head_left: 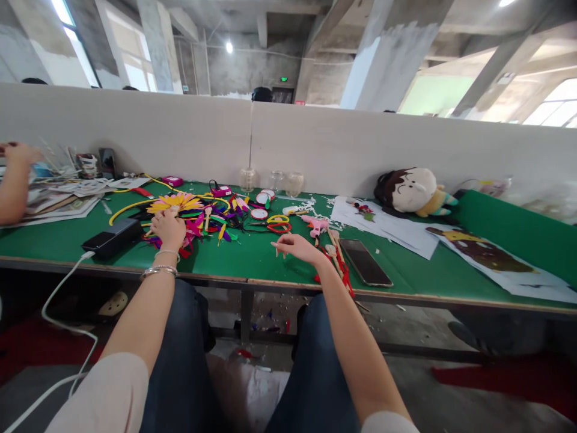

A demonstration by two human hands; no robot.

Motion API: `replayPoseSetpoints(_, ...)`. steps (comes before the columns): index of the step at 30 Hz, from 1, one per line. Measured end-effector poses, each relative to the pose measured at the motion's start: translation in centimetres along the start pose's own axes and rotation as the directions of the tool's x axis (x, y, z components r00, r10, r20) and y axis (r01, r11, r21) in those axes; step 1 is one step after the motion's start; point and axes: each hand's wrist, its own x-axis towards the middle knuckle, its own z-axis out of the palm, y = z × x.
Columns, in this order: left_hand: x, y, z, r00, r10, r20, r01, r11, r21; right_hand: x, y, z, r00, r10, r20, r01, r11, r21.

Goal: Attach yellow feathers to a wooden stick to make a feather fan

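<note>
My left hand point(169, 228) is closed on the front of a yellow flower point(184, 202) with long petals. Some of its fingertips are hidden behind the petals. Around and under it lies a pile of bright petal-like pieces point(193, 227) in pink, purple, green and red. Above the green table my right hand point(296, 248) pinches its fingers together, with something small and pale at the tips that I cannot make out. Just beyond that hand are red-handled scissors point(279, 228) and a pink glue gun point(316, 224).
A black box point(112, 238) with a white cable sits left of the pile. At right lie a phone point(366, 263), wooden sticks point(336, 249), paper sheets point(396, 231) and a doll point(415, 191). Glass jars point(247, 179) stand by the partition. Another person's arm point(15, 183) is at far left.
</note>
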Motion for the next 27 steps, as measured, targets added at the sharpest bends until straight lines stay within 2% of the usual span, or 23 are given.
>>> replayPoseSetpoints(4, -0.6, 1.4, -1.5, 0.989, 0.131, -0.066, -0.138, 0.982, -0.128, 0.2, 0.6, 0.2, 0.999, -0.011, -0.052, 0.005, 0.992, -0.126)
replayPoseSetpoints(8, -2.6, 3.8, -3.0, 0.944, 0.312, -0.107, -0.33, 0.904, -0.271, 0.3, 0.8, 0.4, 0.996, -0.047, -0.07, 0.039, 0.993, -0.113)
replayPoseSetpoints(10, -4.3, 5.2, -3.4, 0.886, 0.458, -0.074, -0.449, 0.806, -0.385, 0.3, 0.9, 0.6, 0.997, -0.048, -0.061, 0.043, 0.995, -0.089)
replayPoseSetpoints(12, -6.3, 6.4, -3.7, 0.78, 0.625, 0.029, -0.515, 0.667, -0.538, 0.4, 0.9, 0.8, 0.998, -0.042, -0.049, 0.039, 0.998, -0.056)
replayPoseSetpoints(13, -7.3, 7.0, -3.9, 0.716, 0.692, 0.089, -0.507, 0.604, -0.615, 0.5, 0.9, 0.8, 0.998, -0.043, -0.041, 0.041, 0.999, -0.031)
replayPoseSetpoints(15, -9.0, 7.8, -4.1, 0.576, 0.789, 0.212, -0.454, 0.525, -0.72, 0.6, 0.8, 0.9, 0.998, -0.058, -0.024, 0.058, 0.998, 0.016)
replayPoseSetpoints(17, -10.3, 8.2, -4.2, 0.443, 0.829, 0.343, -0.358, 0.514, -0.78, 0.7, 0.5, 1.0, 0.996, -0.082, -0.023, 0.083, 0.995, 0.053)
replayPoseSetpoints(20, -11.4, 8.6, -4.0, 0.297, 0.824, 0.483, -0.18, 0.545, -0.819, 0.7, 0.0, 0.9, 0.994, -0.099, -0.044, 0.103, 0.99, 0.094)
replayPoseSetpoints(22, -12.1, 8.9, -3.3, 0.231, 0.827, 0.512, -0.045, 0.535, -0.844, 0.7, -0.3, 1.0, 0.994, -0.097, -0.047, 0.102, 0.989, 0.109)
replayPoseSetpoints(24, -13.0, 9.3, -2.5, 0.188, 0.838, 0.513, 0.13, 0.496, -0.858, 0.7, -0.5, 1.1, 0.994, -0.1, -0.042, 0.104, 0.989, 0.104)
replayPoseSetpoints(26, -14.0, 9.8, -1.8, 0.179, 0.835, 0.52, 0.294, 0.459, -0.839, 0.7, -0.7, 1.3, 0.994, -0.109, -0.033, 0.111, 0.989, 0.094)
replayPoseSetpoints(27, -14.4, 10.0, -1.6, 0.187, 0.831, 0.523, 0.333, 0.447, -0.83, 0.7, -0.8, 1.4, 0.994, -0.108, -0.026, 0.11, 0.99, 0.09)
